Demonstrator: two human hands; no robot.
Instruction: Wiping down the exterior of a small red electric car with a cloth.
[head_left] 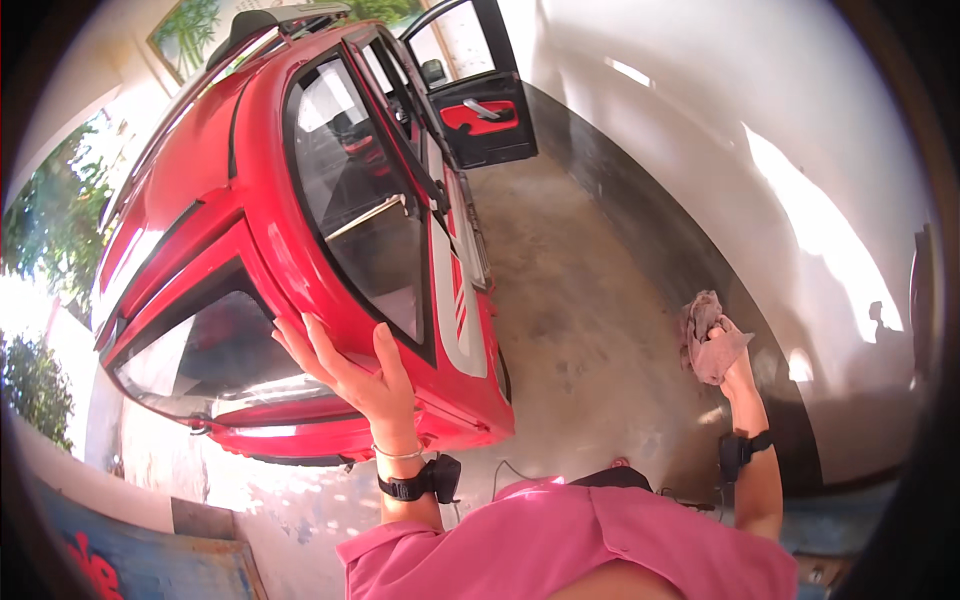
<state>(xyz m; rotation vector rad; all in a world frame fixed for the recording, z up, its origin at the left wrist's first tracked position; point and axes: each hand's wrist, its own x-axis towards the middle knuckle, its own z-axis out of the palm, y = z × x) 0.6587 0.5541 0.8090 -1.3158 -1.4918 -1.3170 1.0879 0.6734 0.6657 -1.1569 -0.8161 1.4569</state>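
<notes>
from here, the right hand (737, 362) has its fingers clamped on a crumpled grey-pink cloth rag (703, 335), out near the white wall with a dark band (690, 150). the rag looks light and soft; grab its bunched middle. the left hand's (365, 385) fingers are spread apart by a shiny red car (290, 262). touching? i can't tell.

We see a concrete floor (570, 330), mottled brown and grey. Along its right edge rises a white wall (690, 130) with a dark band (620, 185) at its foot and a bright sunlight patch (820, 230) higher up. Past the floor's left edge we have leafy trees (65, 210), and at its near left corner a blue panel (165, 555) bearing red marks.
</notes>
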